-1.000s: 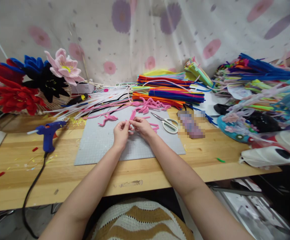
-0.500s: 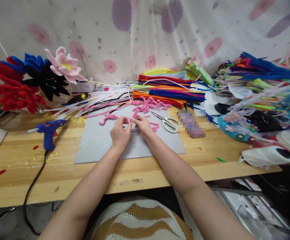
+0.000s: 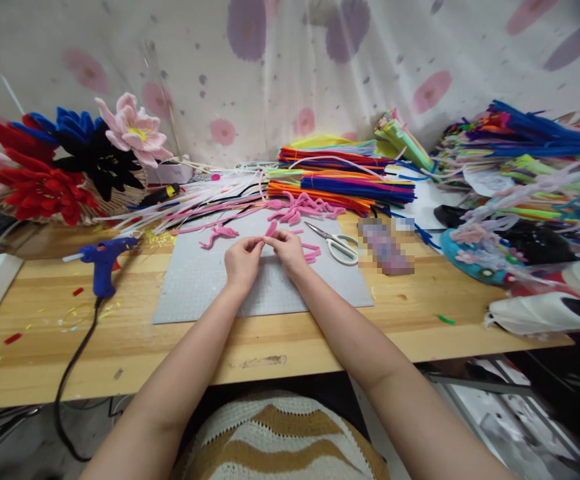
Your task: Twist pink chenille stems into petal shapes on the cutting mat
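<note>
Over the grey cutting mat [image 3: 195,287], my left hand [image 3: 243,263] and my right hand [image 3: 287,251] meet with fingertips pinched together. Between them is a pink pipe cleaner [image 3: 271,229], bent into a narrow loop whose top pokes up above the fingers; its lower end is hidden by them. Pieces of shaped pink pipe cleaner [image 3: 297,208] lie in a heap just behind the hands. One curled pink piece [image 3: 219,235] rests left of my left hand, and folded pink strips [image 3: 312,253] lie right of my right hand. Scissors [image 3: 339,247] with pale handles lie at the mat's right edge.
A blue glue gun [image 3: 104,267] stands at left, its black cord running off the table front. Fuzzy flowers [image 3: 45,180] fill the back left. Bundled pipe cleaners [image 3: 340,183] line the back. At right are a blurred-out object [image 3: 387,247] and a white roll [image 3: 540,312].
The fingers of both hands have drawn closer together around the pink pipe cleaner, and less of its loop shows. The whole view has shifted slightly.
</note>
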Motion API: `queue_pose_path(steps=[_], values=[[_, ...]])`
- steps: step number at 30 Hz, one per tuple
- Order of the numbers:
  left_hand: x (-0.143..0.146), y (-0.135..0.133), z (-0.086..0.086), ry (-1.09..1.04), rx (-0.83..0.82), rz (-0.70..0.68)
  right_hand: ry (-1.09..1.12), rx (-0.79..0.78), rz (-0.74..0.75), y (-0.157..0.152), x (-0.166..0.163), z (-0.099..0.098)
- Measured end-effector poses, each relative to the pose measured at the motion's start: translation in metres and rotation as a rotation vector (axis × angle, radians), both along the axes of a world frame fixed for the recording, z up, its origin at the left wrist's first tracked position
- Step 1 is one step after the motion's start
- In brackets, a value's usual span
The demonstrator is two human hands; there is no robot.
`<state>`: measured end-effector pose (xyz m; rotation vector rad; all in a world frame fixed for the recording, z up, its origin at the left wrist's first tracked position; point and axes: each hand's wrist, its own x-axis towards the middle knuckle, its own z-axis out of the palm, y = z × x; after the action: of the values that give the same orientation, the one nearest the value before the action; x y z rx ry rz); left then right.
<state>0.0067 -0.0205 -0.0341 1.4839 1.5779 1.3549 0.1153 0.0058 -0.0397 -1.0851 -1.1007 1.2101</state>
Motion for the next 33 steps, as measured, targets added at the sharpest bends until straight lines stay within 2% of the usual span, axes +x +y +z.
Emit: queue_pose_path(steps=[4,7,12,15,23,28,30,33], values=[[-0.002,0.005,0.001,-0.328,-0.147,-0.116,-0.095,0.07,0.053,-0.001,0.007,0.006],[-0.004,0.004,0.004,-0.527,-0.28,-0.206,-0.093,0.051,0.122,-0.001,0.013,0.01],[-0.013,0.001,0.012,-0.73,-0.495,-0.454,0.035,-0.112,0.366,-0.001,0.019,0.009],[-0.018,0.0,0.013,-0.803,-0.559,-0.524,0.136,-0.218,0.492,-0.001,0.021,0.011],[-0.021,-0.002,0.012,-0.789,-0.57,-0.585,0.199,-0.273,0.585,-0.002,0.023,0.014],[-0.02,0.0,0.012,-0.78,-0.533,-0.496,0.189,-0.249,0.593,-0.005,0.02,0.013],[-0.021,0.001,0.012,-0.806,-0.493,-0.445,0.112,-0.205,0.529,-0.007,0.02,0.014],[-0.023,0.002,0.011,-0.826,-0.433,-0.396,-0.151,-0.124,0.485,-0.008,0.02,0.014]])
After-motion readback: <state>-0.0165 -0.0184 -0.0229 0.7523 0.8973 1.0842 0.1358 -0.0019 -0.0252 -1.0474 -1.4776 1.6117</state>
